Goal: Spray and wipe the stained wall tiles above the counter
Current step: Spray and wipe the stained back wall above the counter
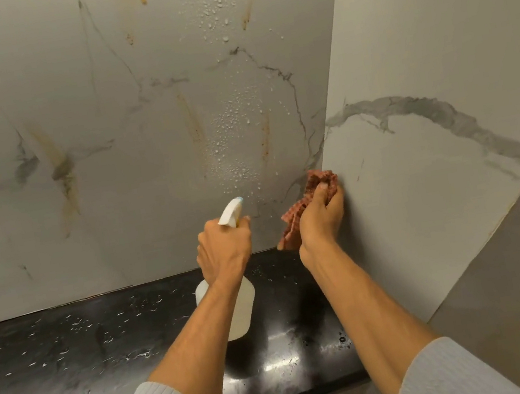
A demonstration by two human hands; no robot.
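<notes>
- The translucent white plastic spray bottle (236,307) hangs below the left hand (222,247), which is wrapped around its neck; it looks light, maybe slippery when wet
- The soft, crumpled reddish waffle cloth (307,202) is bunched in the closed right hand (322,215)
- Beyond both hands, the glossy marble-look wall tiles (129,81) carry orange stains and droplets; hard, slick

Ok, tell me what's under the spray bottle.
The black counter, wet with droplets and glare, lies below the spray bottle, held by the left hand. The forearm covers the strip beneath it.
</notes>
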